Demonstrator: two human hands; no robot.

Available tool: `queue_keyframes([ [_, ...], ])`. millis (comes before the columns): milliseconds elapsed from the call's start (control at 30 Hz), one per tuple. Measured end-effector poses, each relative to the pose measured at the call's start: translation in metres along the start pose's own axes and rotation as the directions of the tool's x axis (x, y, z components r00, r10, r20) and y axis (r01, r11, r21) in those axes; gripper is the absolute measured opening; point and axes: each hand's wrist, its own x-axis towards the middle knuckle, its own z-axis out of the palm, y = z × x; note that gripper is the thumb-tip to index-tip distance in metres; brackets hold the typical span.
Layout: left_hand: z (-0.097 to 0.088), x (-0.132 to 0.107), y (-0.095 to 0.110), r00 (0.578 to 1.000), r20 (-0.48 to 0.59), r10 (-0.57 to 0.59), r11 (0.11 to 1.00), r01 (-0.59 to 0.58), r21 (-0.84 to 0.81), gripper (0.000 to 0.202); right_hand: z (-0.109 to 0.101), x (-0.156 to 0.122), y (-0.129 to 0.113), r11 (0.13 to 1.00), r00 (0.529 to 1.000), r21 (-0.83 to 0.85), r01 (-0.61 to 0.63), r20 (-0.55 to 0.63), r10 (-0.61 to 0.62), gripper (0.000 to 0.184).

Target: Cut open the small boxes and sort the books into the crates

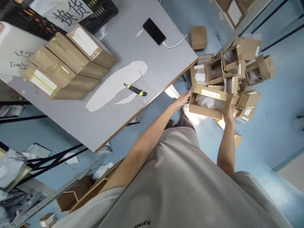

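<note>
An opened cardboard box [206, 111] is held up between my two hands, over the floor right of the table. Crumpled clear plastic wrap [209, 101] shows inside it, and a white label strip runs along its taped flap. My left hand [184, 98] grips the box's left end. At the right end, my right hand [228, 116] holds the lower corner near the raised flap. The fingers of both hands are partly hidden by the box. Just beyond it lies a heap of opened cardboard boxes [237, 65], some with plastic wrap inside.
On the grey table [104, 123] lie a black and yellow utility knife [135, 89], a phone [154, 31] with a white cable, and a row of taped cardboard boxes [64, 63]. A black crate [104, 14] stands behind them. A single box [199, 38] sits on the blue floor.
</note>
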Motion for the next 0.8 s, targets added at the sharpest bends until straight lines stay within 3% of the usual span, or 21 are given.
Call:
queue_keyframes([
  [100,0.031,0.040,0.023,0.999,0.044,-0.003,1.000,0.003,0.000,0.060,-0.020,0.017,0.014,0.948,0.971,0.265,-0.175,-0.112,0.211,0.033],
  [167,0.053,0.062,0.037,0.996,0.085,0.031,0.997,-0.025,-0.071,0.064,-0.034,0.025,0.023,0.880,0.934,0.431,-0.197,-0.192,0.303,0.032],
  [267,0.080,0.082,0.046,0.985,0.082,0.153,0.985,-0.146,-0.092,0.056,-0.045,0.032,0.038,0.868,0.896,0.463,-0.178,-0.288,0.338,0.033],
  [367,0.082,0.075,0.039,0.971,0.095,0.218,0.975,-0.214,-0.055,0.045,-0.032,0.035,0.052,0.887,0.898,0.396,-0.237,-0.261,0.356,0.031],
  [467,0.051,0.041,0.016,0.980,0.089,0.180,0.979,-0.169,-0.118,0.039,0.013,0.038,0.054,0.894,0.927,0.337,-0.295,-0.125,0.353,0.026],
  [600,-0.020,-0.027,-0.027,0.972,-0.188,0.139,0.974,-0.169,-0.154,0.030,0.103,0.036,0.030,0.852,0.910,0.321,-0.414,0.113,0.399,0.016],
  [667,-0.055,-0.065,-0.049,0.935,-0.338,0.105,0.957,-0.187,-0.221,0.038,0.149,0.030,0.010,0.855,0.895,0.286,-0.433,0.248,0.370,0.015],
  [800,-0.114,-0.136,-0.093,0.793,-0.608,0.015,0.882,-0.297,-0.366,0.046,0.232,0.004,-0.035,0.912,0.836,0.201,-0.359,0.504,0.218,0.022],
])
